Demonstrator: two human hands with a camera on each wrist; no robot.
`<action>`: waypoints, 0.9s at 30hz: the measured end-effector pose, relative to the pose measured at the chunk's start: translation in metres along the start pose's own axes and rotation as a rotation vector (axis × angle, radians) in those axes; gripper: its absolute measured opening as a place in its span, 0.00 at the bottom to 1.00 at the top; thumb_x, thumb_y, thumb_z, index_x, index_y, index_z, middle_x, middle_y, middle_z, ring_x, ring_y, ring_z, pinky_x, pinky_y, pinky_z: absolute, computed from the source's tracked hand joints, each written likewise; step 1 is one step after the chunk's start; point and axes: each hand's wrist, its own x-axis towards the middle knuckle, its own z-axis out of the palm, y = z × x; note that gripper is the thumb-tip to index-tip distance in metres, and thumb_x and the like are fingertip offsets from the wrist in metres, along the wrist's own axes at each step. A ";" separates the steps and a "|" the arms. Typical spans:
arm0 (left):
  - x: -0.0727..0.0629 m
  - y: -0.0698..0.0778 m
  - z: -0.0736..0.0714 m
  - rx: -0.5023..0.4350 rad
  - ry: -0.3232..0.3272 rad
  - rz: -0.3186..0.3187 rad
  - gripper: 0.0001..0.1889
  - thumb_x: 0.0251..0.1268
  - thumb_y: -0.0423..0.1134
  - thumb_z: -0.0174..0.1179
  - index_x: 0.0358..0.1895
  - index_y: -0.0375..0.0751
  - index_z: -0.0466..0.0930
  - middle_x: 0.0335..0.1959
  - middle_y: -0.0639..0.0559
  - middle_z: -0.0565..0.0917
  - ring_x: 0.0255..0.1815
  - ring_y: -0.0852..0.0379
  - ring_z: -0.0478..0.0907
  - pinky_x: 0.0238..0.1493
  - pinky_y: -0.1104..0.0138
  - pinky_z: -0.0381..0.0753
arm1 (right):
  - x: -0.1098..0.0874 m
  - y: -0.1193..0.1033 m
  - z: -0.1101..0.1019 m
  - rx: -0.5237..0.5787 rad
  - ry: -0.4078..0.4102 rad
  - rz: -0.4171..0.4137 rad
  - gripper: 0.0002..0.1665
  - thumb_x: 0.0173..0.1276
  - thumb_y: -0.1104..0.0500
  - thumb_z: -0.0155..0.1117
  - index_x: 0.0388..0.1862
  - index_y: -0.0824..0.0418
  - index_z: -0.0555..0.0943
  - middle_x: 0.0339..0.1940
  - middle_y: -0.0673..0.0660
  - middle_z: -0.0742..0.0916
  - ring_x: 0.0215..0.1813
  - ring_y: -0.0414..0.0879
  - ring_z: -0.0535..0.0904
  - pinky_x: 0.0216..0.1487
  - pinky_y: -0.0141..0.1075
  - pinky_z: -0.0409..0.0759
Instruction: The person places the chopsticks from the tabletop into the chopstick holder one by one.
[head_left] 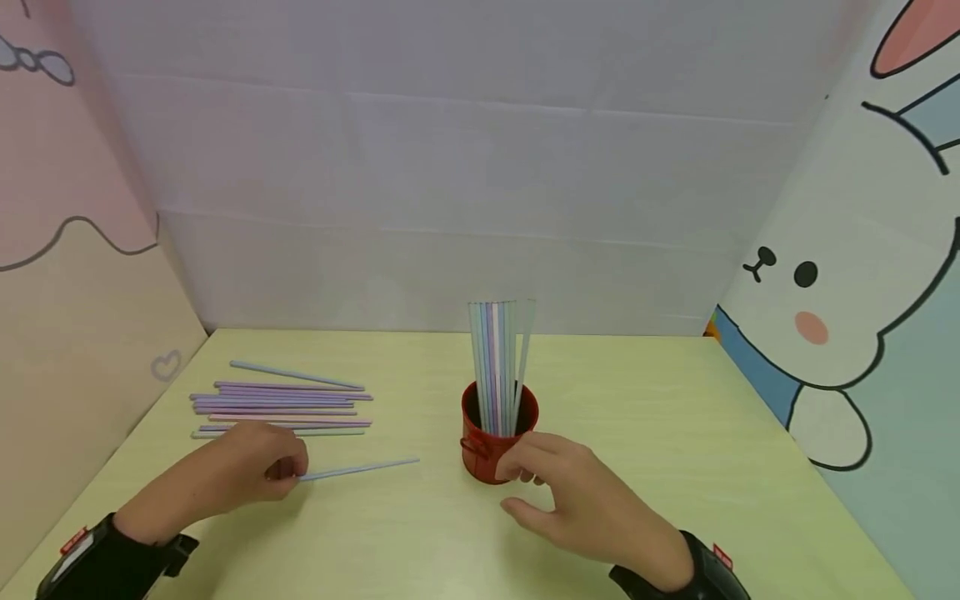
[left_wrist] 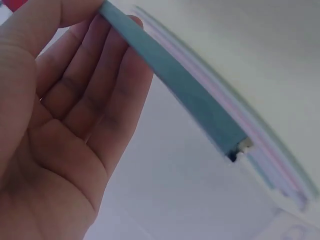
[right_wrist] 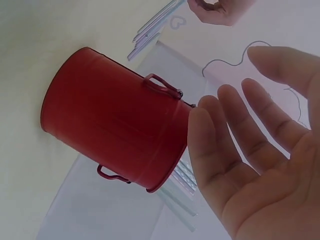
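Note:
In the head view my left hand (head_left: 243, 467) pinches a light blue straw (head_left: 360, 470) by one end, between thumb and fingers; the straw points right, toward the pail. Close up in the left wrist view, the straw (left_wrist: 185, 90) looks blue-green and slants down from the fingertips. A small red metal pail (head_left: 491, 454) with side handles stands upright and holds several pastel straws (head_left: 495, 358). Beside its front right rim is my right hand (head_left: 573, 500), fingers loosely bent and thumb apart, with nothing in its grasp. The right wrist view shows the pail (right_wrist: 115, 120) just past those fingers.
Several purple, pink, blue and green straws (head_left: 285, 400) lie loosely side by side on the pale yellow table (head_left: 637, 417), behind the left hand. A white back wall (head_left: 480, 183) and printed side panels (head_left: 840, 292) enclose the table.

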 end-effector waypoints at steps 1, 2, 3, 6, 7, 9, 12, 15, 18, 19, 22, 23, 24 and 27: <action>0.005 0.010 -0.001 0.000 -0.004 0.008 0.14 0.58 0.29 0.75 0.33 0.56 0.84 0.27 0.72 0.72 0.29 0.73 0.67 0.29 0.74 0.71 | 0.001 -0.002 0.001 -0.009 0.006 -0.009 0.19 0.63 0.64 0.80 0.48 0.50 0.83 0.44 0.41 0.84 0.43 0.37 0.80 0.46 0.28 0.84; 0.010 0.020 -0.001 -0.005 -0.001 0.020 0.13 0.59 0.29 0.74 0.33 0.55 0.84 0.27 0.72 0.73 0.29 0.73 0.67 0.29 0.74 0.72 | 0.002 -0.003 0.002 -0.023 0.013 -0.020 0.19 0.63 0.64 0.81 0.48 0.50 0.83 0.44 0.41 0.84 0.43 0.37 0.80 0.47 0.27 0.84; 0.015 0.030 -0.001 -0.009 0.001 0.031 0.13 0.59 0.30 0.74 0.33 0.55 0.84 0.28 0.72 0.73 0.29 0.73 0.67 0.29 0.74 0.72 | 0.003 -0.005 0.004 -0.039 0.019 -0.029 0.20 0.62 0.64 0.81 0.48 0.50 0.83 0.44 0.41 0.84 0.43 0.37 0.80 0.47 0.27 0.83; 0.031 0.058 0.000 -0.030 0.002 0.046 0.12 0.60 0.29 0.73 0.34 0.54 0.85 0.29 0.71 0.74 0.29 0.73 0.67 0.30 0.75 0.73 | 0.006 -0.009 0.010 -0.091 0.029 -0.047 0.19 0.62 0.63 0.82 0.47 0.51 0.83 0.44 0.42 0.84 0.44 0.36 0.80 0.50 0.27 0.83; 0.036 0.066 0.001 -0.036 0.006 0.052 0.11 0.60 0.29 0.72 0.34 0.53 0.85 0.30 0.71 0.75 0.29 0.73 0.67 0.30 0.75 0.73 | 0.008 -0.010 0.012 -0.110 0.031 -0.050 0.19 0.62 0.63 0.82 0.47 0.51 0.83 0.44 0.43 0.84 0.45 0.36 0.80 0.50 0.27 0.83; 0.046 0.081 0.004 -0.048 0.006 0.061 0.11 0.60 0.29 0.72 0.33 0.52 0.86 0.30 0.70 0.75 0.29 0.73 0.67 0.30 0.76 0.74 | 0.011 -0.014 0.018 -0.152 0.028 -0.043 0.18 0.61 0.61 0.83 0.47 0.52 0.84 0.44 0.43 0.85 0.45 0.36 0.80 0.51 0.28 0.84; 0.062 0.102 0.009 -0.065 0.002 0.065 0.10 0.61 0.29 0.72 0.33 0.51 0.86 0.29 0.69 0.77 0.28 0.73 0.68 0.30 0.76 0.74 | 0.017 -0.018 0.026 -0.222 0.015 -0.011 0.17 0.60 0.59 0.84 0.45 0.53 0.86 0.42 0.44 0.85 0.44 0.38 0.80 0.51 0.31 0.84; 0.077 0.118 0.017 -0.085 0.020 0.087 0.10 0.59 0.29 0.72 0.31 0.50 0.86 0.27 0.68 0.76 0.27 0.73 0.68 0.30 0.77 0.73 | 0.021 -0.022 0.032 -0.288 -0.010 0.041 0.15 0.60 0.57 0.84 0.42 0.53 0.87 0.40 0.45 0.84 0.43 0.39 0.79 0.50 0.32 0.84; 0.088 0.129 0.023 -0.097 0.054 0.104 0.11 0.57 0.28 0.72 0.29 0.50 0.85 0.25 0.67 0.75 0.26 0.73 0.67 0.29 0.78 0.72 | 0.024 -0.024 0.034 -0.331 -0.035 0.093 0.14 0.59 0.57 0.85 0.40 0.55 0.87 0.38 0.46 0.84 0.41 0.40 0.78 0.48 0.33 0.84; 0.091 0.131 0.024 -0.099 0.064 0.105 0.11 0.57 0.28 0.72 0.28 0.50 0.85 0.24 0.66 0.74 0.25 0.73 0.66 0.28 0.78 0.71 | 0.025 -0.024 0.035 -0.338 -0.042 0.105 0.14 0.59 0.57 0.85 0.39 0.55 0.87 0.37 0.46 0.84 0.41 0.40 0.78 0.48 0.33 0.84; 0.097 0.137 0.027 -0.103 0.087 0.109 0.12 0.56 0.27 0.72 0.27 0.50 0.84 0.23 0.66 0.74 0.25 0.72 0.65 0.27 0.78 0.69 | 0.026 -0.023 0.035 -0.351 -0.059 0.120 0.13 0.57 0.59 0.85 0.36 0.55 0.87 0.35 0.46 0.83 0.40 0.41 0.78 0.47 0.33 0.83; 0.098 0.139 0.028 -0.105 0.095 0.113 0.12 0.56 0.27 0.72 0.27 0.51 0.84 0.23 0.66 0.73 0.25 0.72 0.65 0.27 0.78 0.68 | 0.026 -0.022 0.036 -0.354 -0.060 0.117 0.12 0.57 0.59 0.85 0.35 0.55 0.87 0.34 0.45 0.83 0.39 0.41 0.78 0.46 0.33 0.83; 0.100 0.141 0.028 -0.109 0.101 0.116 0.12 0.56 0.27 0.72 0.27 0.51 0.84 0.23 0.66 0.73 0.25 0.72 0.65 0.27 0.78 0.68 | 0.026 -0.021 0.036 -0.359 -0.062 0.113 0.12 0.57 0.60 0.85 0.34 0.55 0.87 0.34 0.45 0.83 0.39 0.41 0.78 0.46 0.33 0.83; 0.104 0.145 0.029 -0.134 0.124 0.135 0.13 0.54 0.26 0.70 0.25 0.52 0.82 0.22 0.66 0.71 0.25 0.72 0.63 0.28 0.79 0.65 | 0.025 -0.020 0.036 -0.371 -0.074 0.101 0.12 0.56 0.61 0.85 0.32 0.54 0.87 0.32 0.45 0.83 0.38 0.40 0.78 0.44 0.32 0.82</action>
